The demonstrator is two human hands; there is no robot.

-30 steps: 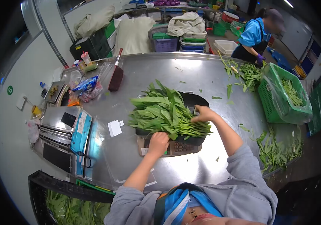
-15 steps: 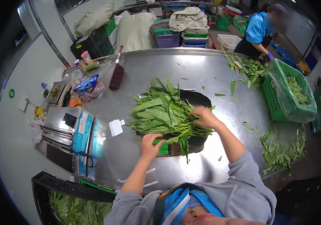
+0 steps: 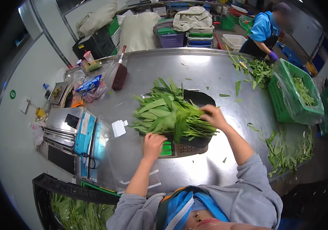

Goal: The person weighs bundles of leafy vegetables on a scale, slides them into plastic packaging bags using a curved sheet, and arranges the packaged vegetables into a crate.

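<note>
A large bunch of long-leaved greens (image 3: 160,111) lies across a black tray (image 3: 204,99) on a digital scale (image 3: 189,150), leaves to the left and stems to the right. My right hand (image 3: 213,116) is closed on some stems at the right side of the bunch. Motion blurs the leaves in the middle. Beside the scale's green display, my left hand (image 3: 154,145) has its fingers curled at the near edge of the bunch. Whatever may be in those fingers is hidden.
A flat white piece (image 3: 119,128) and clear plastic bags (image 3: 133,165) lie left of the scale. A brush (image 3: 120,74) rests farther back. At right stand a green basket (image 3: 281,97) and loose greens (image 3: 286,153). A co-worker (image 3: 261,32) stands beyond the table.
My right hand has shifted slightly right, and some greens at the near side have moved up onto the bunch, uncovering the scale's keys. My left hand's fingers have curled closer together.
</note>
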